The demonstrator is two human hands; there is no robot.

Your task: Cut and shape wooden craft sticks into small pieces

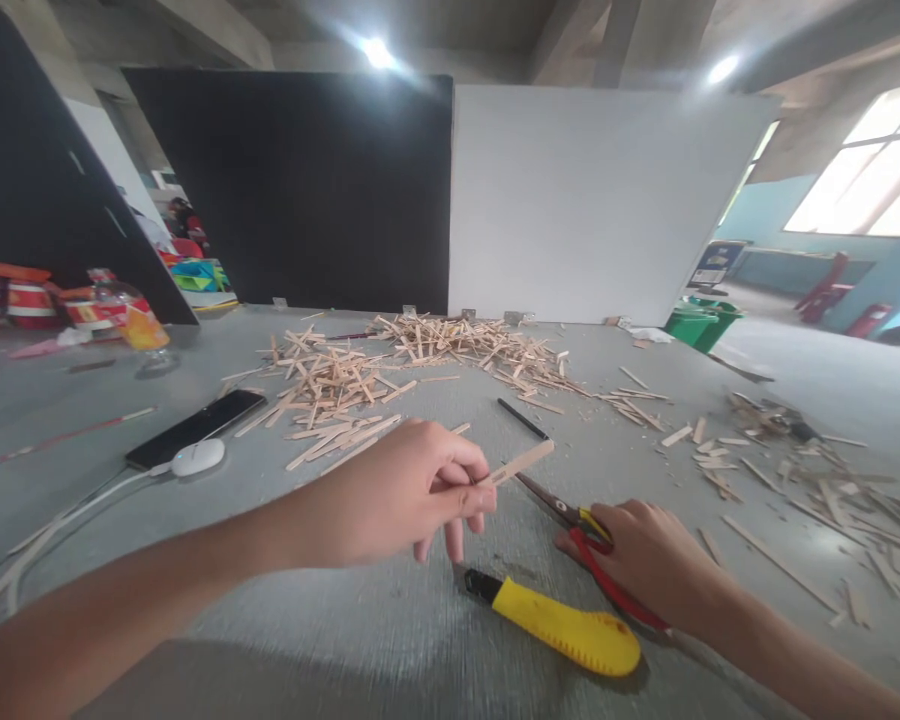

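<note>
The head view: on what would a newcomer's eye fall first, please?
Probably the yellow knife, lying on the table at near centre. Beyond it, the left hand holds a stick; at right, the right hand holds scissors. Farther back, a heap of sticks lies before the black panel and white panel.

Two ceiling lamps (379, 52) are glaring ahead of me, the window (862, 165) is blowing out white, soft shadow is darkening the surface (307, 655) near me, and the edges are stretching and blurring.
</note>
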